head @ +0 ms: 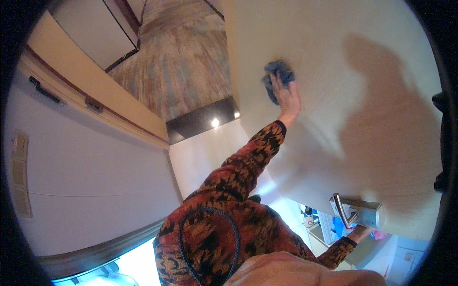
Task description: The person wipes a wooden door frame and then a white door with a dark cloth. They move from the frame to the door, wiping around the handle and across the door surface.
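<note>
My left hand [289,99] lies against a pale wood-grain door [318,118], its fingers spread over a crumpled grey-blue cloth [281,69]. The cloth touches the door's face and looks slightly blurred. Lower right, a metal lever handle [344,211] sits on a wide lock plate [370,216] near the door's edge. Just below that plate, my right hand [360,233] reaches past the door's edge. Its fingers are hidden there, so what they hold cannot be seen. Both arms wear a red, orange and black patterned sleeve.
At left runs a door frame [107,96] with a metal strike plate [94,104], beside a wall with a switch panel [20,175]. A dark threshold [196,119] separates wood-look flooring [179,68] from pale tiles [209,153]. Behind the door's edge stand shelves [323,227] with objects.
</note>
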